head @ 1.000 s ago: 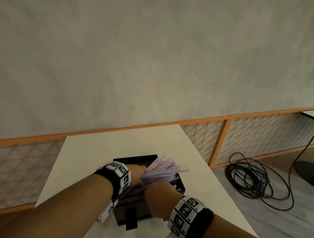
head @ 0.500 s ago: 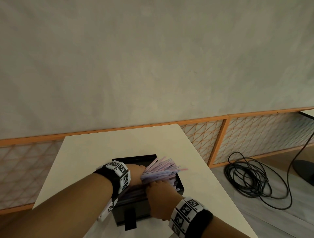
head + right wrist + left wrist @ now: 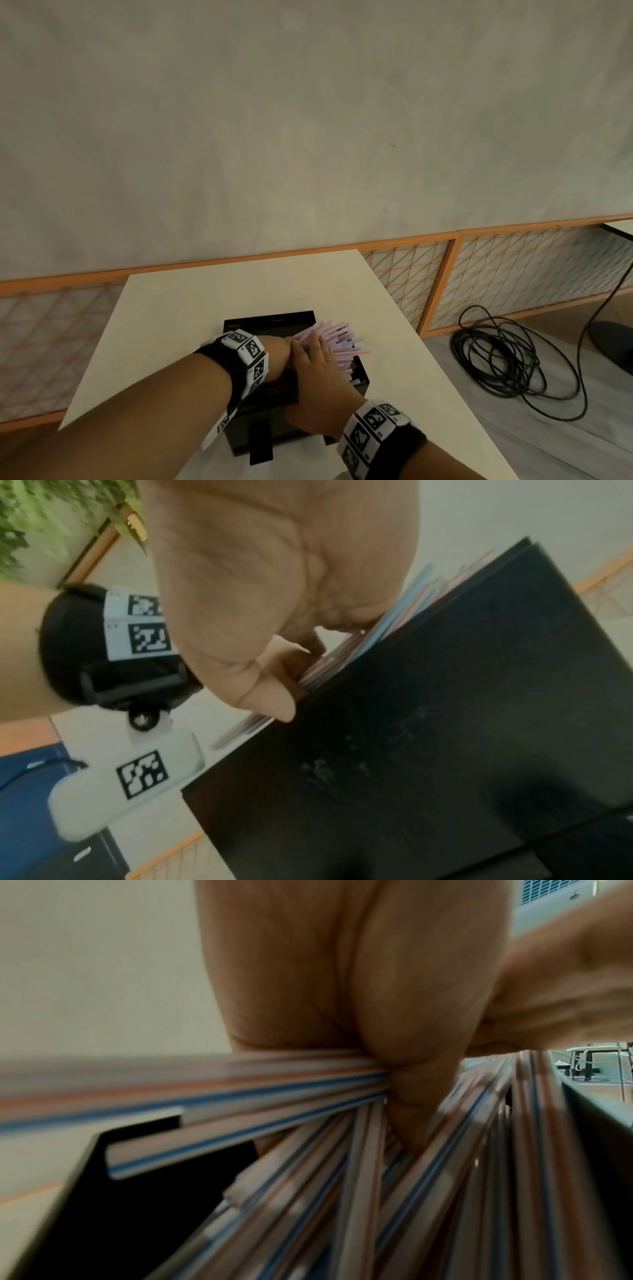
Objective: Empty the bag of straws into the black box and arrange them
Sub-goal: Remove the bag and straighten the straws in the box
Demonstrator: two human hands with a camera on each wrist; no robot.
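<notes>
both hands in the black box (image 3: 267, 320) of straws (image 3: 337, 337)

left hand (image 3: 279, 356) gripped a bundle of them; right hand (image 3: 317, 373) lay flat on top, fingers straight and together.

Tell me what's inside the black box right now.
The black box holds a bunch of pink and blue striped straws, their ends fanning out over its right rim. The left hand and right hand cover the middle, so the box's floor is hidden.
</notes>
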